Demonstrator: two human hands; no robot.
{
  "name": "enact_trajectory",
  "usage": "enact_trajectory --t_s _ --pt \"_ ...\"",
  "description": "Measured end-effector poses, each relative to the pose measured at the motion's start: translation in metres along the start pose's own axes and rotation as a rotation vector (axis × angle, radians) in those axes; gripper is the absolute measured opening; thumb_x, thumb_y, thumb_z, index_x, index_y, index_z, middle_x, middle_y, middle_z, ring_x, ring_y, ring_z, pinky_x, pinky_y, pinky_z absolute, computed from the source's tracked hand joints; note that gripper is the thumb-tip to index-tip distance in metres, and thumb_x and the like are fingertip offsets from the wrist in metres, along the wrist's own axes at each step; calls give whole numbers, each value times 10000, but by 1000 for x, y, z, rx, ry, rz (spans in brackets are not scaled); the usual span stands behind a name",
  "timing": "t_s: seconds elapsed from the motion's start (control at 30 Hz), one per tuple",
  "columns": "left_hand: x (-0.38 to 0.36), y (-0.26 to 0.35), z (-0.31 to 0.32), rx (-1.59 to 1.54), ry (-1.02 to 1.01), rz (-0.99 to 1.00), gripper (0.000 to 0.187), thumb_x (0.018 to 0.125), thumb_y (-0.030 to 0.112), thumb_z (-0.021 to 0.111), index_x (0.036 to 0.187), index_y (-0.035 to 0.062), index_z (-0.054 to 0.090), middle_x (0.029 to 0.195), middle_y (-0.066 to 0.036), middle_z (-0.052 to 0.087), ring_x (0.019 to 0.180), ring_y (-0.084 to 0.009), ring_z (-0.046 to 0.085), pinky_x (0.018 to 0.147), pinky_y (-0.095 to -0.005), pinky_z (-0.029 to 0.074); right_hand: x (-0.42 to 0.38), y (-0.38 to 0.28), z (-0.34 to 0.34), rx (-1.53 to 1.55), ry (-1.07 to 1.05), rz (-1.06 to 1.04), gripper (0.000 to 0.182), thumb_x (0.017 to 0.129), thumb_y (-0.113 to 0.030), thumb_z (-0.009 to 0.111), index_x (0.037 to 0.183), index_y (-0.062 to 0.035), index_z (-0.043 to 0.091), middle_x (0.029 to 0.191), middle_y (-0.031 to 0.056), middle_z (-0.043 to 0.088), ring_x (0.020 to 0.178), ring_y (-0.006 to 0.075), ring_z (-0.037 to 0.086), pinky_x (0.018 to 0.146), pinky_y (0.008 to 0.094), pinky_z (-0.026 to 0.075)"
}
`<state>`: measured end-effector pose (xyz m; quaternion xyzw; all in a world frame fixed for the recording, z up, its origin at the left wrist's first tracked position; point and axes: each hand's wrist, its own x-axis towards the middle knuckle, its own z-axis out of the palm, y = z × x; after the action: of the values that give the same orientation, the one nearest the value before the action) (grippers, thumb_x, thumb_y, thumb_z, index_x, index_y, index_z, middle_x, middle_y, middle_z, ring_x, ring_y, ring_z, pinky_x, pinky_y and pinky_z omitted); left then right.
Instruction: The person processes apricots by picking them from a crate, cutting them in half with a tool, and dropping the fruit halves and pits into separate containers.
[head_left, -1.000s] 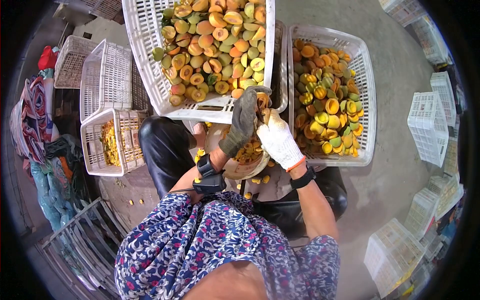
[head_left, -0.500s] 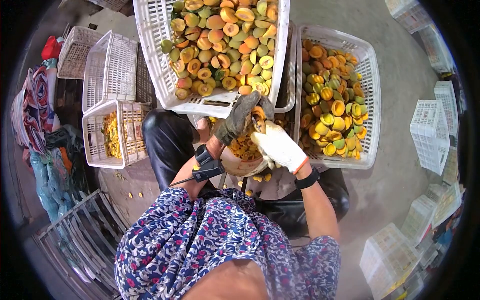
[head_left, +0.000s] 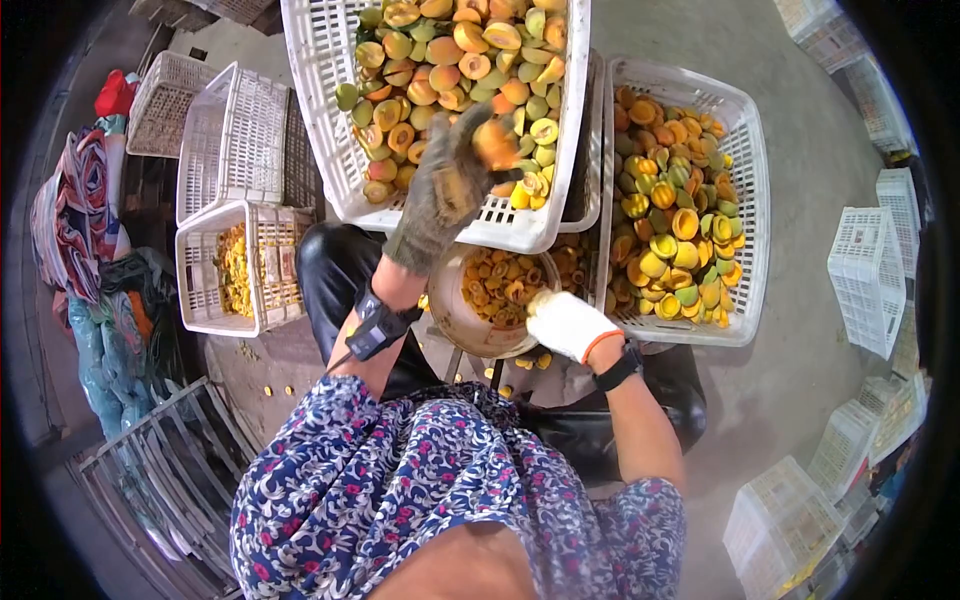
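My left hand (head_left: 450, 185), in a dark grey glove, is over the front of the raised white crate (head_left: 395, 222) of halved peaches. Its fingers and thumb curve around a motion-blurred orange peach (head_left: 495, 145). Below, a round pale bucket (head_left: 452, 312) between my knees holds peach pits (head_left: 500, 285) and yellow scraps. My right hand (head_left: 568, 325), white-gloved, is closed at the bucket's right rim; what its fingers hold is hidden. To the right, a second white crate (head_left: 757, 190) contains hollowed peach halves (head_left: 675, 220).
White crates (head_left: 228, 140) stand at the left, one (head_left: 215, 320) with yellow scraps inside. A metal rack (head_left: 165, 480) lies lower left beside bundled cloth and plastic (head_left: 95, 350). More crates (head_left: 780, 525) line the right side. A few pits (head_left: 535, 360) lie on the floor.
My hands have separated. The left has moved up over the raised crate with a peach; the right has dropped slightly to the bucket's rim. The view has shifted a little.
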<state>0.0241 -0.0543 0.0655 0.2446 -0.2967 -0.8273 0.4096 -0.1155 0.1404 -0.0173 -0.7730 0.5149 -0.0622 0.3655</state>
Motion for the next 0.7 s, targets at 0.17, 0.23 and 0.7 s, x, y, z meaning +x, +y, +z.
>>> enact_trajectory --t_s 0.17,0.23,0.7 --pt "36 -27 -28 1310 -10 -183 450 949 413 551 1162 22 613 991 -108 674 899 -201 631 781 -294 489 -3 -9 -31 120 136 77 248 879 -220 509 836 -3 621 821 209 631 768 390 606 691 440 498" --pt "45 -62 -65 1531 -69 -28 421 917 380 589 1199 67 594 1027 -138 653 919 -236 636 783 -345 502 -5 -9 -32 89 87 59 250 881 -228 512 858 -2 617 823 213 629 776 399 600 698 444 493" --pt "46 -75 -46 2180 -429 31 362 829 271 593 1188 219 593 992 -149 596 910 -340 630 737 -442 524 -6 -6 -27 279 130 203 296 861 -276 526 943 -8 625 885 223 644 857 397 609 752 447 496"
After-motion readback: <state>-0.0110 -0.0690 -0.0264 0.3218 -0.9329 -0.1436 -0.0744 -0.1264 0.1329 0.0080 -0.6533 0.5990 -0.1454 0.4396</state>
